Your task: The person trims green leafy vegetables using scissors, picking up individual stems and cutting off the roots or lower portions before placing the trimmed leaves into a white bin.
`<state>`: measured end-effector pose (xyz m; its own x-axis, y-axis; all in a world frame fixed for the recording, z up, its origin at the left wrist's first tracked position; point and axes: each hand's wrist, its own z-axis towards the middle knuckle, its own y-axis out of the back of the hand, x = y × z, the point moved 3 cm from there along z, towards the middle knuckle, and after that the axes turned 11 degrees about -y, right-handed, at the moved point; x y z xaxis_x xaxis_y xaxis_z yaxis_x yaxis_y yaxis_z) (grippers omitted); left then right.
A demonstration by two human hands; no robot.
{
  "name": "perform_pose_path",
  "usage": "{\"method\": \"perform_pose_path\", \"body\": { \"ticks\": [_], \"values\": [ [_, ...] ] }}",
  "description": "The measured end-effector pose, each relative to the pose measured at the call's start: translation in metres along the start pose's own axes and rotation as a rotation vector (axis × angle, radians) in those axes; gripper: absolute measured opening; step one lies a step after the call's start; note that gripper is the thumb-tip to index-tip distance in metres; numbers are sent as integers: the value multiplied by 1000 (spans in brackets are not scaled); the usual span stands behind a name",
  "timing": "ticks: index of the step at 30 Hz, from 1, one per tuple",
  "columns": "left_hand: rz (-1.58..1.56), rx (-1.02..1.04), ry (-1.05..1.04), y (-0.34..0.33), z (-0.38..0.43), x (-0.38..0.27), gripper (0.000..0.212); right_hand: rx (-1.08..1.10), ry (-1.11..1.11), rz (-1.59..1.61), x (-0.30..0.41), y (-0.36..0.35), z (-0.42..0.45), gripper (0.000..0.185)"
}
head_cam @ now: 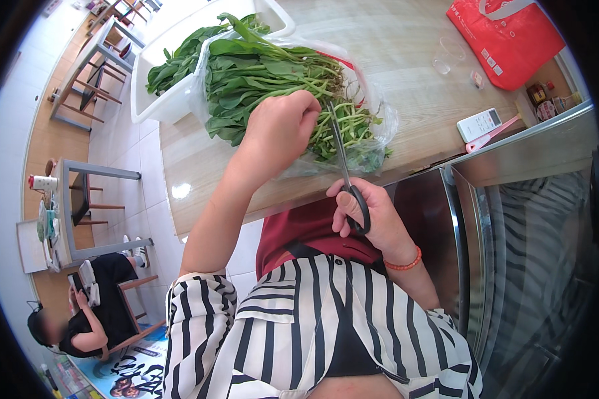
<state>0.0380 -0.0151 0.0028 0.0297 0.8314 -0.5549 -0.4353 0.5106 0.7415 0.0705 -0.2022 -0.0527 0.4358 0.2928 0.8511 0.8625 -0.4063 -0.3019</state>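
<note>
A large bunch of leafy greens (259, 75) lies in a clear plastic bag (387, 117) on the wooden table, roots and cut stems to the right. Over the stems is my left hand (284, 122), its fingers curled together at the tips; whether a stem is between them is hidden. My right hand (367, 209) holds black-handled scissors (340, 144) by the loops, blades pointing away from me over the stems, close to the left fingertips. The blades look nearly closed. Behind and left, more greens (172, 72) fill part of a white plastic bin (152, 107).
Farther right on the table (419, 139) are a clear plastic cup (448, 56), a red bag (509, 45), a white remote control (479, 124) and a pink-handled tool (494, 133). A steel-edged cabinet (459, 224) stands at my right. A seated person (100, 309) holds a phone at lower left.
</note>
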Motion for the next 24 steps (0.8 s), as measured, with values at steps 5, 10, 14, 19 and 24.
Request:
{"method": "perform_pose_path", "body": {
  "ticks": [5, 10, 14, 19, 24],
  "values": [
    [-340, 114, 144, -3, 6, 5, 19, -20, 30, 36, 0, 1, 2, 37],
    [-489, 273, 294, -9, 13, 4, 20, -61, 12, 5, -1, 1, 0, 36],
    [-687, 175, 382, -3, 5, 16, 15, -106, 29, 44, -10, 8, 1, 41],
    [-1165, -139, 466, 16, 2, 18, 11, -12, 34, 229, -7, 5, 0, 59],
    [-1405, -318, 453, 21, 2, 21, 10, 73, 91, 206, 8, -1, -2, 53]
  ]
}}
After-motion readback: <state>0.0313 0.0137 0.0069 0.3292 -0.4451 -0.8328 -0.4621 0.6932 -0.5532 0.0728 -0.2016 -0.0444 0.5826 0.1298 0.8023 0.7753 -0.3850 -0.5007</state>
